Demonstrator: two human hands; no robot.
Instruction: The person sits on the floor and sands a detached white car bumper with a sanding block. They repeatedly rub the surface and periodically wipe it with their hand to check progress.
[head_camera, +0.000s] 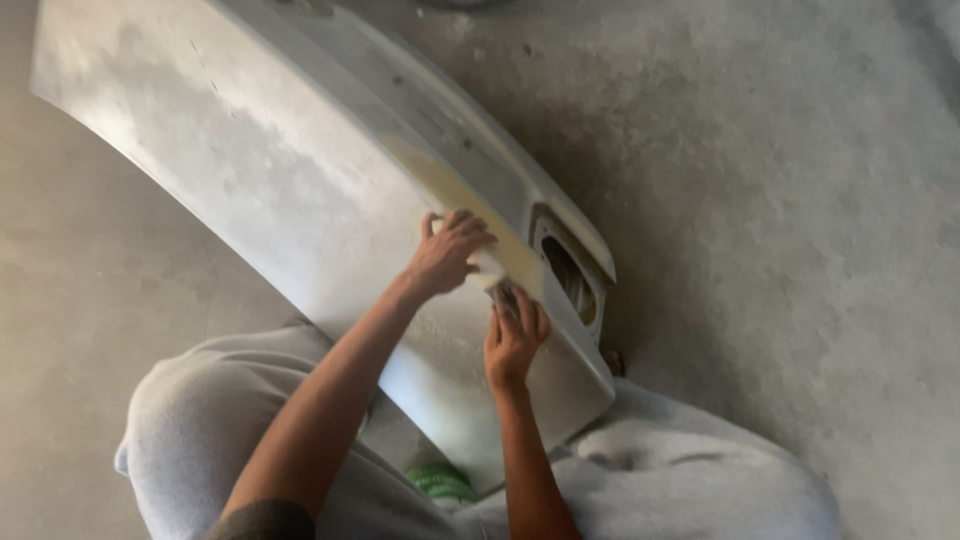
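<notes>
Item 1, fingers: on my left hand (447, 255) they curl together over a small pale pad (487, 266), probably sanding paper or a block, pinning it against the panel. On my right hand (514, 338) they lie close together and extended, tips resting on the surface just below the pad; whether they also pinch an edge of it I cannot tell, as the spot is blurred.

Item 2, work piece: a long, curved, grey-white car body panel (250, 170), dull and patchy, with a yellowish filled patch (505, 245) right beside the pad. It leans across my lap and out over the floor. A rectangular opening (570, 275) sits just right of both hands.

Item 3, surroundings: grey trousers (200, 420) on my knees; a green object (440, 483) beneath the panel's near end; bare concrete floor (800, 200).

Handling note, my judgement: keep the pad flat, pressure even, strokes following the curve, and let the right hand steady the panel and feel for ridges near the opening's edge.
</notes>
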